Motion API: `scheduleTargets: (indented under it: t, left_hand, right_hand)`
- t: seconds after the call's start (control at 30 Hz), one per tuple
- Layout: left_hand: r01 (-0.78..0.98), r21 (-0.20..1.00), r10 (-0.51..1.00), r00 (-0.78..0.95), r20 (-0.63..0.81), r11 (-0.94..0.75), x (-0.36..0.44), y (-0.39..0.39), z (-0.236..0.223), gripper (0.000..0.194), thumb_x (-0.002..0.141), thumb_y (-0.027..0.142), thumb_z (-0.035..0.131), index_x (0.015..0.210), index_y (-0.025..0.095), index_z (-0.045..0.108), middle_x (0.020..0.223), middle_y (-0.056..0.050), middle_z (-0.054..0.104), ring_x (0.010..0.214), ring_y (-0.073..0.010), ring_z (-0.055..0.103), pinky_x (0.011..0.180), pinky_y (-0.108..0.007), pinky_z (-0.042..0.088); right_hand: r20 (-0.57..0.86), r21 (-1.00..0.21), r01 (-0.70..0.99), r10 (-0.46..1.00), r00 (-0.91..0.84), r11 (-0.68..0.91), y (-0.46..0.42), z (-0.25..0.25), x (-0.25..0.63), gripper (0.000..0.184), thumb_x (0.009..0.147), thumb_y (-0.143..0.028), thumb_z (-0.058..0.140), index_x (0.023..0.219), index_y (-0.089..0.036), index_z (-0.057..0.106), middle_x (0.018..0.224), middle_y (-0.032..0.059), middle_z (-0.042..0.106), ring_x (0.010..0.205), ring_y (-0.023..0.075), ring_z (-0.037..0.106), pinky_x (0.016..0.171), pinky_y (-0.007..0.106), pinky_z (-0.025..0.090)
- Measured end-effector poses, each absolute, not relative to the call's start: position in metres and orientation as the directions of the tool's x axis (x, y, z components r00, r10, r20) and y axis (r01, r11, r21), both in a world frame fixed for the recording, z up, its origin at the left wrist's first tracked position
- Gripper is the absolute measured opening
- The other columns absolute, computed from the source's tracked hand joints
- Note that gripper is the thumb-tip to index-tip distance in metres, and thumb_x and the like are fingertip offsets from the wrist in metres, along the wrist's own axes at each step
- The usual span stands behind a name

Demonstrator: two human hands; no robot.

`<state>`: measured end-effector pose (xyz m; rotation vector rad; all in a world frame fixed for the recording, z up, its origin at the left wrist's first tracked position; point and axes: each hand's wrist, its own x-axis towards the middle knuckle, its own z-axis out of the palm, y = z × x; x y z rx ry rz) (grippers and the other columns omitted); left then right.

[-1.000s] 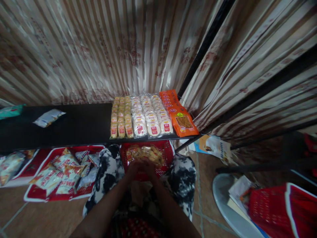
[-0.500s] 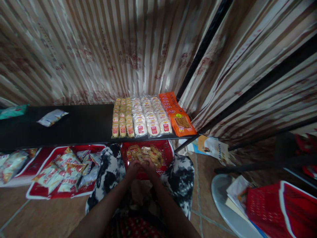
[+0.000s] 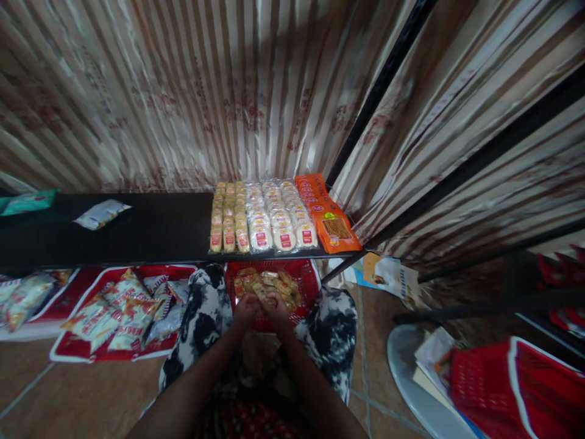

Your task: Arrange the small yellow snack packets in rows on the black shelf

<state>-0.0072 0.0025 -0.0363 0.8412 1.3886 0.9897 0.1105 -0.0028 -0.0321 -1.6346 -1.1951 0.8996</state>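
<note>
My left hand and my right hand are close together over a red basket between my knees. Their fingers are closed around one wrapped yellowish snack packet, held lengthwise. Similar packets lie loose in the basket beneath. Just beyond, on the black shelf, stand rows of long yellowish packets. Beside these are rows of round white packets with red labels. An orange snack bag lies at the right end of the rows.
On the black shelf lie a white packet and a green packet. Under it, a red basket holds several snack bags. To my right are a grey basin, another red basket and dark metal bars.
The yellowish packet now shows upright between my fingers, where before my hands were lower among the packets. The view has shifted slightly.
</note>
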Motion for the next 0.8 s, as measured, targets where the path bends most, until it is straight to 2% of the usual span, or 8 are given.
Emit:
scheduleTargets:
  t: [0.13,0.3,0.43,0.57,0.67,0.8]
  left_hand:
    - [-0.154,0.894,0.897,-0.076,-0.436,0.421,-0.008,0.002,-0.028,0.023,0.057,0.025,0.063,0.078,0.016,0.056,0.064,0.001,0.061,0.058,-0.0115,0.057,0.054,-0.021,0.044]
    - [-0.195,0.89,0.897,-0.088,-0.434,0.412,-0.01,0.001,-0.021,0.027,0.057,0.03,0.063,0.079,0.016,0.055,0.064,0.001,0.061,0.057,-0.0125,0.058,0.054,-0.023,0.044]
    - [-0.235,0.882,0.896,-0.082,-0.437,0.409,-0.009,0.001,-0.018,0.031,0.056,0.034,0.065,0.08,0.016,0.054,0.065,0.0,0.06,0.061,-0.0144,0.061,0.057,-0.025,0.046]
    - [-0.27,0.881,0.903,-0.079,-0.422,0.388,-0.008,0.0,-0.018,0.036,0.054,0.037,0.067,0.079,0.016,0.054,0.066,0.0,0.06,0.061,-0.0139,0.06,0.056,-0.025,0.046]
    - [-0.286,0.877,0.907,-0.058,-0.418,0.386,-0.008,0.001,-0.02,0.037,0.053,0.038,0.067,0.079,0.016,0.052,0.064,0.001,0.059,0.055,-0.0115,0.056,0.052,-0.023,0.044]
    - [-0.29,0.862,0.891,-0.06,-0.45,0.415,-0.007,0.002,-0.023,0.038,0.052,0.037,0.067,0.08,0.017,0.052,0.062,0.003,0.056,0.051,-0.0091,0.053,0.049,-0.021,0.042]
  right_hand:
    - [-0.139,-0.944,0.257,0.956,0.257,-0.207,-0.005,-0.027,0.108,0.022,0.063,-0.035,0.056,0.08,-0.021,0.053,0.061,-0.0005,0.061,0.047,0.013,0.052,0.046,0.025,0.046]
    - [-0.105,-0.963,0.215,0.958,0.269,-0.165,-0.005,-0.021,0.104,0.029,0.062,-0.033,0.057,0.088,-0.022,0.054,0.084,0.0063,0.068,0.063,0.0173,0.061,0.055,0.029,0.052]
    - [-0.12,-0.938,0.294,0.968,0.22,-0.183,-0.005,-0.02,0.103,0.031,0.066,-0.036,0.054,0.092,-0.021,0.053,0.089,0.0083,0.067,0.063,0.0167,0.061,0.055,0.029,0.053]
    - [-0.03,-0.922,0.371,0.975,0.219,-0.112,-0.007,-0.02,0.102,0.026,0.067,-0.031,0.052,0.091,-0.022,0.053,0.099,0.009,0.063,0.076,0.0173,0.061,0.064,0.029,0.053]
    - [0.024,-0.903,0.424,0.978,0.209,-0.068,-0.008,-0.019,0.102,0.025,0.067,-0.029,0.052,0.09,-0.021,0.054,0.098,0.0091,0.063,0.086,0.0191,0.06,0.072,0.031,0.052]
    - [0.056,-0.883,0.467,0.979,0.195,-0.042,-0.01,-0.014,0.099,0.025,0.068,-0.029,0.052,0.091,-0.02,0.055,0.095,0.0073,0.063,0.089,0.0186,0.059,0.076,0.03,0.051]
